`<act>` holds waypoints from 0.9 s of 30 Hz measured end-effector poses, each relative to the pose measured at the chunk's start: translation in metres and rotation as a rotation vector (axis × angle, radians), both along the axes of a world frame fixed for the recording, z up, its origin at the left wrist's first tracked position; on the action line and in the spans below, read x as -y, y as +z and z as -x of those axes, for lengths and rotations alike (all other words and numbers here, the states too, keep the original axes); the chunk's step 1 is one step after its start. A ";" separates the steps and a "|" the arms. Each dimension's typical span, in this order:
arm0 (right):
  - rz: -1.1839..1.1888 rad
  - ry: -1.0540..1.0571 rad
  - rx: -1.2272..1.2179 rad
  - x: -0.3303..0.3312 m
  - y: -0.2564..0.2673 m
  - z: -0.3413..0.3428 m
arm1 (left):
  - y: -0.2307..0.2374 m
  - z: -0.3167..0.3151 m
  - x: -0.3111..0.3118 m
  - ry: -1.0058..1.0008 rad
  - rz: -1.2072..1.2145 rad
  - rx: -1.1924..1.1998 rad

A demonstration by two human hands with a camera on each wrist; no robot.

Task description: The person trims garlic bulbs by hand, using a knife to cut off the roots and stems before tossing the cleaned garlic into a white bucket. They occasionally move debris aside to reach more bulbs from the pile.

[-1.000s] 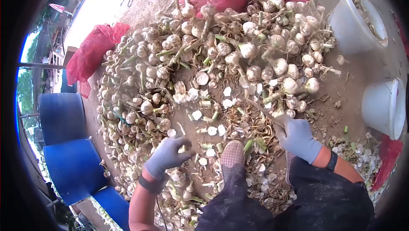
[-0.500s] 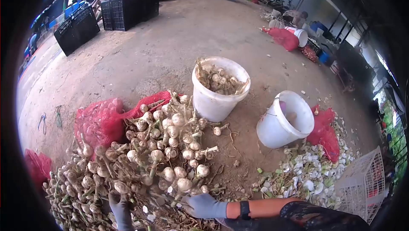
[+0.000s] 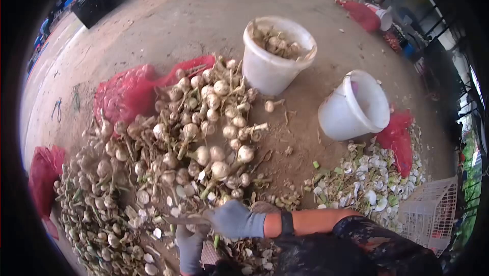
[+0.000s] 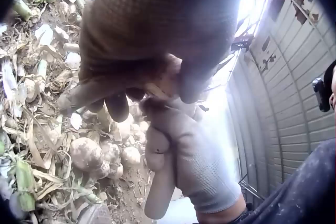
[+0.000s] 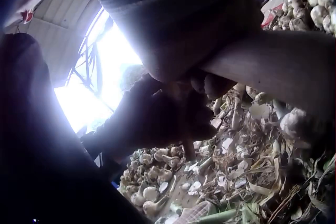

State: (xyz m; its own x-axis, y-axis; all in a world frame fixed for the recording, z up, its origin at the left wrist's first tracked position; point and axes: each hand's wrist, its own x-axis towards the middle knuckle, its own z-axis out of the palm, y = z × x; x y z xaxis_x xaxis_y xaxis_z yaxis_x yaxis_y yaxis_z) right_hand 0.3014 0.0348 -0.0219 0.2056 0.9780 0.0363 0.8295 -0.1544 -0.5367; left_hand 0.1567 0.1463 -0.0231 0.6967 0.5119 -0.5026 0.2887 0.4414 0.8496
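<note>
Two grey-gloved hands meet low in the head view. My left hand (image 3: 189,248) grips a garlic bulb (image 4: 171,74), mostly hidden by the fingers; a thick stem (image 4: 79,95) sticks out past them in the left wrist view. Close against it, my right hand (image 3: 237,220) is curled round a tool with a smooth pale handle (image 4: 160,192). The same handle (image 5: 278,66) crosses the right wrist view. A long brownish piece (image 3: 186,220) lies across the hands in the head view, blade or stem, I cannot tell. The tool's working edge is hidden.
A heap of garlic (image 3: 168,133) spreads ahead and left. Beyond are a white bucket (image 3: 272,75) holding bulbs, another white bucket (image 3: 338,115), and red mesh bags (image 3: 125,92). Cut scraps (image 3: 356,174) and a white crate (image 3: 433,207) lie right.
The hands, wide apart a second ago, have come together, and the left now holds a bulb. The head view has swung up and right, then dipped slightly.
</note>
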 end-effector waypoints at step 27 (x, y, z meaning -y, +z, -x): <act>0.186 -0.200 -0.233 -0.014 0.017 0.012 | -0.002 0.035 -0.019 0.394 0.009 0.183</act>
